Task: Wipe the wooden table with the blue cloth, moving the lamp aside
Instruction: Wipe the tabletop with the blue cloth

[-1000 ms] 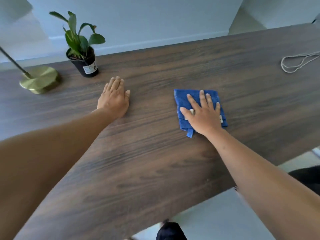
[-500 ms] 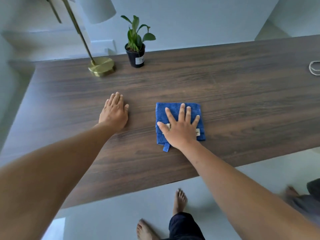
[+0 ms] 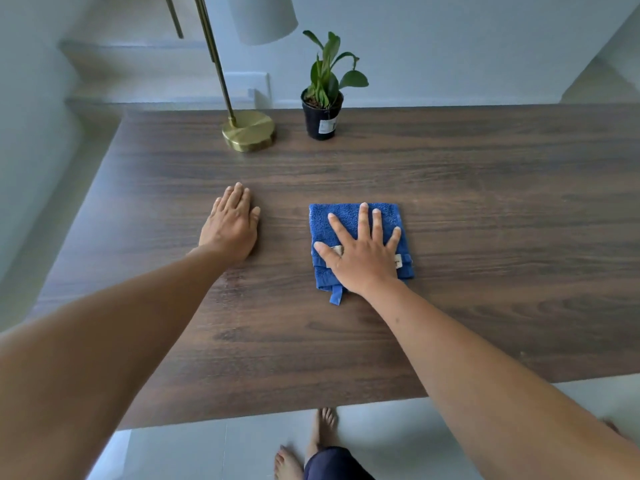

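Note:
The blue cloth lies folded on the dark wooden table, near its middle. My right hand presses flat on the cloth with fingers spread, covering its near half. My left hand rests palm down on the bare wood to the left of the cloth, holding nothing. The lamp stands at the table's far edge on its round brass base, with a slanted brass stem and a pale shade cut off at the top. Both hands are well short of the lamp.
A small green plant in a black pot stands just right of the lamp base at the far edge. A white wall runs behind the table. My bare feet show on the pale floor below the table's near edge.
The view has pulled back and swung left, bringing the lamp stem, shade and my feet into sight. Both hands and the cloth have shifted left along the table relative to the plant.

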The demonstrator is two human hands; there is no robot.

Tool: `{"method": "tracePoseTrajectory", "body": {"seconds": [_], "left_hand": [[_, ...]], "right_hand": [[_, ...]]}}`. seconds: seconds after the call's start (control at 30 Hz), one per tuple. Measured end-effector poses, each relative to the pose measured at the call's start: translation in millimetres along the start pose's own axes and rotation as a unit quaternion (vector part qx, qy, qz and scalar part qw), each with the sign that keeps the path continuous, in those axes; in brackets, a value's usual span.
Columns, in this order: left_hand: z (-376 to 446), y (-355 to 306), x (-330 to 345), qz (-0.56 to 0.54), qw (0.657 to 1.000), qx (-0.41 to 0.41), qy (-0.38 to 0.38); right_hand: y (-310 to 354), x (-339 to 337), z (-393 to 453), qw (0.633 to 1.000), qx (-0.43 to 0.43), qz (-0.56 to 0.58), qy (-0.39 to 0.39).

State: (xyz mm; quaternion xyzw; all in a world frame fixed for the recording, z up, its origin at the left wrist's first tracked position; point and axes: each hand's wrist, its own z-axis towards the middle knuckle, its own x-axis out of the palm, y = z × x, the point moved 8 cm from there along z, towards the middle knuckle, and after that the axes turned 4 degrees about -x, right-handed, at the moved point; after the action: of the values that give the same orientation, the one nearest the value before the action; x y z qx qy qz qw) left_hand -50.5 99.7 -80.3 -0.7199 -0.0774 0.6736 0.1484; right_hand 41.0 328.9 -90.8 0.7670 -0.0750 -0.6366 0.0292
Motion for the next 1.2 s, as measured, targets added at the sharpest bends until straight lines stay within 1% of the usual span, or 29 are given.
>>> {"method": "tracePoseTrajectory", "body": {"seconds": [0.17,0.3,0.43,0.53,0.73,0.87,0.93,1.0,1.03,1.1,1.2], "left_hand": [[21.8,16.8,-2.8,0.008,1.0,-0.015,-0.004],[28.4,25.9,-1.1,0.021,1.0,0.003,0.007],[26.1,24.8,0.1,0.028,1.0,0.005,0.003],[27.1,25.7,0.0,0.033,0.999,0.009,0.0],[25.7,24.0,2.9,0.028,1.0,0.01,0.005],[23.8,21.9,0.2,0.007,1.0,0.004,0.018],[29.6,19.6,-7.1,-0.043,0.998,-0.009,0.04],[37.8,22.1,-20.7,-0.127,0.988,-0.024,0.089],[39.1,26.9,-28.7,-0.147,0.983,-0.019,0.107],[34.8,43.9,-46.7,-0.127,0.986,0.013,0.105],[19.7,87.0,-64.4,-0.093,0.992,0.048,0.073]], "right_hand": [[-4.7,-13.0,68.8,1.0,0.011,0.007,-0.003],[-7.3,-21.4,115.3,1.0,0.026,0.008,0.0],[-6.8,-28.2,145.7,0.999,0.037,0.011,-0.007],[-6.8,-28.3,152.9,0.999,0.042,0.01,-0.009],[-3.0,-26.6,140.6,0.999,0.043,0.014,-0.007],[15.6,-17.0,106.1,0.999,0.042,0.007,-0.007],[29.2,-12.5,86.3,0.999,0.043,0.005,-0.014],[45.5,-6.7,67.6,0.999,0.049,0.002,-0.01],[55.8,-3.6,58.1,0.998,0.054,0.003,-0.006],[82.7,2.8,41.3,0.998,0.061,0.007,0.0],[135.5,13.2,23.2,0.998,0.053,0.012,0.013]]}}
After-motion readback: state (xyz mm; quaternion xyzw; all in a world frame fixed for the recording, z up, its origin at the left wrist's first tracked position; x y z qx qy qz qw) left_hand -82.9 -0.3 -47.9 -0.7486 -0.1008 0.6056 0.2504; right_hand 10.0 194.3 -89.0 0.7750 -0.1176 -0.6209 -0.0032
